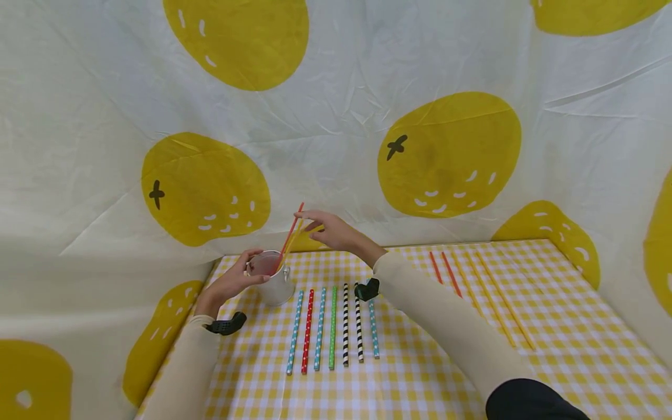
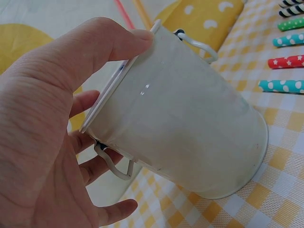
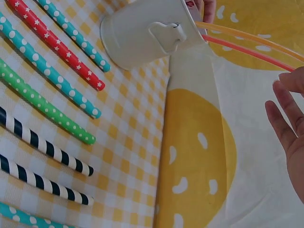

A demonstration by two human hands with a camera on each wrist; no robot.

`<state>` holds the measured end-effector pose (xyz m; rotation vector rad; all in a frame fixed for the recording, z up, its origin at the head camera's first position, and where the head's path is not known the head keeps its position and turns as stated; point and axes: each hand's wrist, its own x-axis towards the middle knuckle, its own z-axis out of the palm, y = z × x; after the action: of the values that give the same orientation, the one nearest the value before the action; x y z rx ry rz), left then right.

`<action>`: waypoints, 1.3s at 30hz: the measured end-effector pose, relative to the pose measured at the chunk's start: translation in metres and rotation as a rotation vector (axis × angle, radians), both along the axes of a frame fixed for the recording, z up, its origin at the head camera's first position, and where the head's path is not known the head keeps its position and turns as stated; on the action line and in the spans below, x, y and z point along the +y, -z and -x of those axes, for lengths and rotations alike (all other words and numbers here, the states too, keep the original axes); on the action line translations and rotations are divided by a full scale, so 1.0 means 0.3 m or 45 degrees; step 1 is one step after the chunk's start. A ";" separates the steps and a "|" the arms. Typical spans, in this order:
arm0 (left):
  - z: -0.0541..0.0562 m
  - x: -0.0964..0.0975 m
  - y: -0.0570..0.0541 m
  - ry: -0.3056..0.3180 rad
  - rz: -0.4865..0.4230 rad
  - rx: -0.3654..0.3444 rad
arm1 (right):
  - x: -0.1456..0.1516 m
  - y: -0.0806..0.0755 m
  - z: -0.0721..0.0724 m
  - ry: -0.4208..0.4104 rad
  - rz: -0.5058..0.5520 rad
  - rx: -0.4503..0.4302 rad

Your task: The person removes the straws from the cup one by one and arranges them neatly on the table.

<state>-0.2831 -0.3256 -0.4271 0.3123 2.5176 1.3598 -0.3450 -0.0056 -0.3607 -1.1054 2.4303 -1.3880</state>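
A small white metal bucket (image 1: 277,289) with side handles stands at the table's back left. My left hand (image 1: 237,280) grips its rim, thumb over the near edge and fingers at the far side, as the left wrist view shows. A red plastic straw (image 1: 290,236) and yellow plastic straws (image 1: 295,240) lean up out of the bucket. Above it, my right hand (image 1: 333,230) pinches the red straw near its top, with the yellow straw close by. The remaining right fingers are spread loosely apart. Inside the bucket, the lower ends of the straws are mostly hidden.
Several patterned paper straws (image 1: 332,328) lie in a row in front of the bucket, some under the right forearm. Farther right lie red straws (image 1: 451,274) and yellow straws (image 1: 504,300) on the checked tablecloth (image 1: 569,332). A lemon-print curtain (image 1: 325,169) hangs behind.
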 end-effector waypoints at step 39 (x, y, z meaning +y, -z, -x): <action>-0.004 -0.006 -0.001 0.039 0.002 0.028 | 0.341 -0.079 -0.020 0.308 0.498 0.114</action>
<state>-0.2820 -0.3274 -0.4267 0.3659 2.5207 1.3502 -0.3391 0.0968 -0.3370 -0.9835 2.4862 -1.9967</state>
